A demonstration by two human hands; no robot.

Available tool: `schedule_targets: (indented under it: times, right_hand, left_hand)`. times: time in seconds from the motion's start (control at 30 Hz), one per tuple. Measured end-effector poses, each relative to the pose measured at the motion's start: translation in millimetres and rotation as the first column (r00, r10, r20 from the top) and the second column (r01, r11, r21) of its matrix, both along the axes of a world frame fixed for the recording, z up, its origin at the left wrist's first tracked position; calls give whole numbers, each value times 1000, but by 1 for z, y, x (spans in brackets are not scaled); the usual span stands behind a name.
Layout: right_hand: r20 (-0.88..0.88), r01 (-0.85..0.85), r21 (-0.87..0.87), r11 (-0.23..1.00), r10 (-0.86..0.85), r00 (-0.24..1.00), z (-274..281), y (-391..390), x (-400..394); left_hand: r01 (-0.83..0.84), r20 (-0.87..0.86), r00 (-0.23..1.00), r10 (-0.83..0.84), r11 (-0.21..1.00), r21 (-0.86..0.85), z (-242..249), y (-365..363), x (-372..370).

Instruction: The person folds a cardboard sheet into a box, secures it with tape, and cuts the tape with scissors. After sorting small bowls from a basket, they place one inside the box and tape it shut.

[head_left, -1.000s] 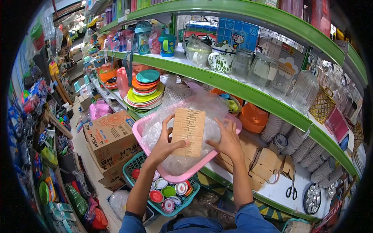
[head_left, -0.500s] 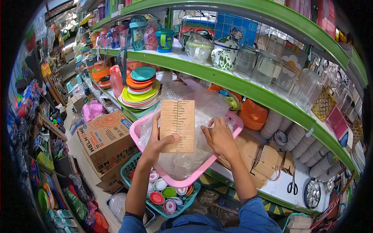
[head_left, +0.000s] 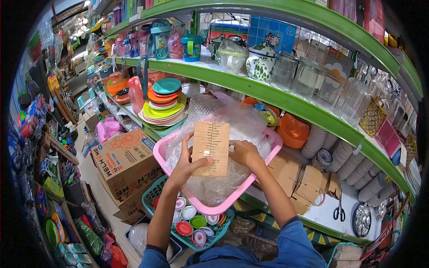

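Observation:
A small flat piece of brown cardboard (head_left: pixel 216 140), with a row of ragged slits down its middle, is upright above a pink basin (head_left: pixel 214 209). My left hand (head_left: pixel 182 166) grips it from the left, thumb across the front and fingers along the edge. My right hand (head_left: pixel 246 154) meets its right edge with curled fingers; the fingertips are partly hidden there. Crumpled clear bubble wrap (head_left: pixel 203 190) fills the basin beneath both hands.
A teal basket (head_left: pixel 147 196) of small round lids sits below the basin, beside a large carton (head_left: pixel 125 156). Stacked plates (head_left: pixel 163 107) stand behind left. On the right shelf lie folded cardboard (head_left: pixel 306 187), scissors (head_left: pixel 339 210) and stacked bowls (head_left: pixel 351 165).
My right hand has come up from the bubble wrap to the cardboard's right edge. The cardboard has shifted slightly right and down, and a small pale patch now shows on its face.

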State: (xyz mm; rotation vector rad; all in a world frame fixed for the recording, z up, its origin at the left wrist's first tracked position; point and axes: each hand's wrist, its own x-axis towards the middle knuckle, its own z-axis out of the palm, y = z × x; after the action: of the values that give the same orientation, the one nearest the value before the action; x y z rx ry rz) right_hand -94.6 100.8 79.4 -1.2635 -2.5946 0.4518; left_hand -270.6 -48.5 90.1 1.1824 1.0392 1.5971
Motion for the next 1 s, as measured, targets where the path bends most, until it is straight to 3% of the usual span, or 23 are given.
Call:
schedule_targets:
  times: [0.13, 0.27, 0.33, 0.4, 0.53, 0.6, 0.63, 0.7, 0.73, 0.8, 0.87, 0.93, 0.97, 1.0]
  right_hand:
    - [-292, -65, 127, 990, 101, 951, 11, -12, 17]
    - [-437, -175, 149, 973, 223, 871, 19, -17, 33]
    - [-785, -370, -295, 881, -2, 620, 22, -21, 42]
    - [-775, -364, -207, 908, 75, 628, 17, -18, 53]
    - [-866, -365, -204, 908, 6, 501, 15, -22, 66]
    - [-920, -398, -259, 880, -100, 379, 17, -27, 69]
    - [-920, -397, -259, 881, -101, 378, 14, -25, 70]
    - [-703, -161, 114, 980, 194, 684, 5, -20, 73]
    - [-704, -161, 114, 980, 194, 683, 15, -31, 71]
    - [-418, -156, 134, 979, 198, 887, 37, -58, 69]
    - [-399, -160, 218, 963, 238, 885, 30, -52, 71]
    - [-261, -172, 275, 946, 246, 934, 29, -43, 78]
    - [-261, -174, 274, 946, 248, 933, 30, -40, 78]
    - [-369, -162, 251, 955, 248, 896, 31, -37, 78]
  left_hand:
    - [-11, -9, 1000, 11, 1000, 2, -4, 4, 0]
    - [-41, 24, 999, 41, 999, -25, -2, 3, 1]
    - [-36, 13, 999, 36, 999, -17, -1, 3, 2]
    - [-34, 4, 999, 34, 999, -8, -2, 4, 2]
    - [-52, 11, 999, 52, 999, -2, -4, 4, 0]
    - [-50, 26, 998, 51, 999, -8, -3, 3, 1]
    - [-49, 10, 999, 49, 999, -4, -2, 3, 2]
    - [-50, -7, 999, 50, 999, 1, -1, 3, 2]
    - [-53, -7, 999, 53, 999, 5, -2, 4, 2]
    - [-55, -7, 998, 55, 998, 8, -1, 4, 4]
    - [-22, -16, 1000, 22, 999, 41, 2, 3, 7]
    - [-3, -45, 999, 5, 999, 50, 11, -3, 11]
    - [16, -70, 997, -12, 998, 58, 14, -6, 12]
    - [14, -69, 998, -10, 998, 57, 16, -8, 12]
